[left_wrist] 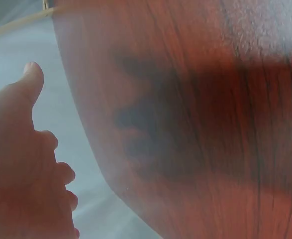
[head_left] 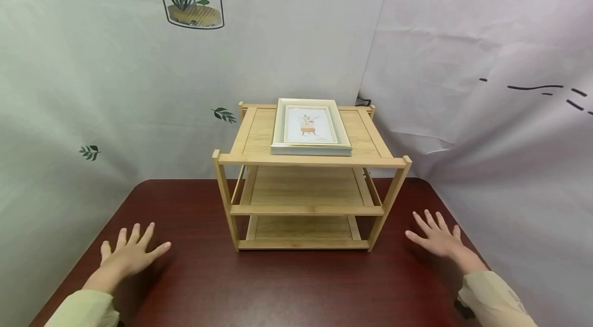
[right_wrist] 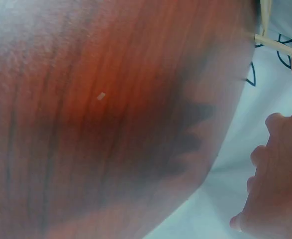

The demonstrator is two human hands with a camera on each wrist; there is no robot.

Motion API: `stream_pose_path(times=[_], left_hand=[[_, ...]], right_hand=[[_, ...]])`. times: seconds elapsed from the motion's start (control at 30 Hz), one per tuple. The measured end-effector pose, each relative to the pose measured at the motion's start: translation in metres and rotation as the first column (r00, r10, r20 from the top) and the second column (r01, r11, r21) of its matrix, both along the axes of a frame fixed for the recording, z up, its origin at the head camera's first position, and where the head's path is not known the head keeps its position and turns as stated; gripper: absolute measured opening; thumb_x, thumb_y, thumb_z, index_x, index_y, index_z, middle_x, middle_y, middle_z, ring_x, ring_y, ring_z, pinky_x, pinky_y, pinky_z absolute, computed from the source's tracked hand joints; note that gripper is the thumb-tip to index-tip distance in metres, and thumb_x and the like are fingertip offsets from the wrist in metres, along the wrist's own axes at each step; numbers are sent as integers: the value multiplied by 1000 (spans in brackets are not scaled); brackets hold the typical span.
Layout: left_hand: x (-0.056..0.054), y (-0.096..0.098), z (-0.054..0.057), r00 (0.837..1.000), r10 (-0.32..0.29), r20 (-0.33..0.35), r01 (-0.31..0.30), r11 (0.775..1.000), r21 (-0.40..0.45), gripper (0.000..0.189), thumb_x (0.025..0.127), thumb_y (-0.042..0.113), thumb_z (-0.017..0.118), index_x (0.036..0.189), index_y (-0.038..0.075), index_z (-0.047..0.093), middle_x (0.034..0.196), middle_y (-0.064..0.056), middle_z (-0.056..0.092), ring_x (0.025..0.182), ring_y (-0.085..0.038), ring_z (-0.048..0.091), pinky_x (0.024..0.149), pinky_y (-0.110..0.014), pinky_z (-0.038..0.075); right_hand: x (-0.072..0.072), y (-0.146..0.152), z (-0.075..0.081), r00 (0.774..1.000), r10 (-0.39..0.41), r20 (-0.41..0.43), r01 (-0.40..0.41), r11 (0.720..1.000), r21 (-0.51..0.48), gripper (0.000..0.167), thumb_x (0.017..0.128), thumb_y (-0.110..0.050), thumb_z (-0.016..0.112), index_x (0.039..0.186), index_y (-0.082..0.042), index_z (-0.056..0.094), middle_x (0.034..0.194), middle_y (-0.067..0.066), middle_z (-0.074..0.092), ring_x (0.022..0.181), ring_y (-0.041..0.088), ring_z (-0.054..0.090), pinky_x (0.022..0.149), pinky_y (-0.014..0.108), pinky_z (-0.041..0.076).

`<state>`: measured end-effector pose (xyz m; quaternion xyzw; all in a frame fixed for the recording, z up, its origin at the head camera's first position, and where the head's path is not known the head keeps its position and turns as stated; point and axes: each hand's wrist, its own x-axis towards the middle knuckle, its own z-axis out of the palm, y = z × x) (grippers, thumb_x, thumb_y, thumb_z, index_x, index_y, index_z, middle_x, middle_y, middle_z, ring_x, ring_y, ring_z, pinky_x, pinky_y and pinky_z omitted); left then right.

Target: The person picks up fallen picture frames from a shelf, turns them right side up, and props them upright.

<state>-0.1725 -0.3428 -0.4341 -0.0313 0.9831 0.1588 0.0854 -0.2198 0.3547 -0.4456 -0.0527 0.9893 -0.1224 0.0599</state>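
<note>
A light wooden shelf rack (head_left: pixel 306 210) with three tiers stands at the middle of the table. On its top tier lies a cream picture frame (head_left: pixel 311 150), picture side up, showing a potted plant on a stand. To the left of the rack my left hand (head_left: pixel 127 256) hovers over the table with fingers spread, holding nothing; its shadow falls on the wood in the left wrist view. My right hand (head_left: pixel 437 239) is spread in the same way at the right, palm down and apart from the rack.
The dark red table (head_left: pixel 296 286) has rounded far corners. Behind it hangs a pale cloth backdrop (head_left: pixel 296 33) printed with plants and leaves, with folds at both sides. A small dark object (head_left: pixel 363 101) shows behind the rack's back right corner.
</note>
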Motion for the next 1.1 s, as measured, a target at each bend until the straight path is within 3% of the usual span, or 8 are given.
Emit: stream_pose_path(times=[0.17,0.33,0.47,0.63,0.73,0.8,1.0,1.1], left_hand=[[-1,-7,8,1000,-8,-7,7,1000,-12,95,80,67,35,139,-2,9,135,-40,1,120,-59,-9,83,-73,-12],[-6,-10,25,999,-30,-35,28,999,-33,95,81,68,33,139,-3,9,136,-40,-1,120,-59,-11,82,-74,-11],[-11,-8,48,995,-59,-76,56,997,-48,92,82,65,34,138,-6,15,136,-40,6,121,-58,-2,83,-74,-4],[-19,3,86,976,-93,-198,79,994,-78,79,87,58,35,133,-6,29,131,-37,28,115,-55,26,82,-68,20],[-22,13,112,949,-76,-306,69,997,-35,68,89,51,36,131,-3,35,125,-33,40,109,-52,39,77,-62,31],[-22,21,128,921,-45,-386,57,998,21,61,90,46,38,129,0,39,122,-30,46,105,-49,44,75,-59,34],[-27,54,169,810,92,-580,47,974,220,51,89,41,43,128,7,45,115,-22,56,100,-36,52,75,-49,39],[-32,75,188,766,131,-629,64,959,277,49,88,42,46,127,12,47,111,-20,59,89,-5,58,72,-34,43]], right_hand=[[0,-2,18,1000,13,2,-13,1000,-11,77,85,-59,37,143,-16,11,144,27,4,129,49,-6,86,74,-8],[-5,-4,43,1000,26,-17,-26,1000,-16,75,86,-58,35,143,-18,8,145,26,0,129,48,-8,84,75,-9],[-11,-5,70,998,32,-61,-33,999,-15,75,87,-58,34,143,-20,4,144,26,-3,128,50,-8,83,76,-7],[-19,-7,109,989,30,-142,-36,998,-42,75,87,-54,37,143,-15,6,144,28,-4,127,52,-5,83,78,0],[-23,-12,133,976,22,-215,-46,993,-106,74,88,-49,42,142,-9,12,143,30,-2,128,52,-3,83,77,4],[-25,-16,149,961,11,-276,-62,982,-176,72,87,-44,46,141,-5,18,143,31,1,128,52,1,86,76,7],[-25,-44,190,885,-37,-465,-137,932,-336,60,86,-33,54,133,-1,35,140,27,23,125,49,22,93,65,22],[-25,-63,208,860,-59,-506,-173,901,-398,53,86,-30,55,129,-2,41,136,23,35,122,42,32,94,57,28]])
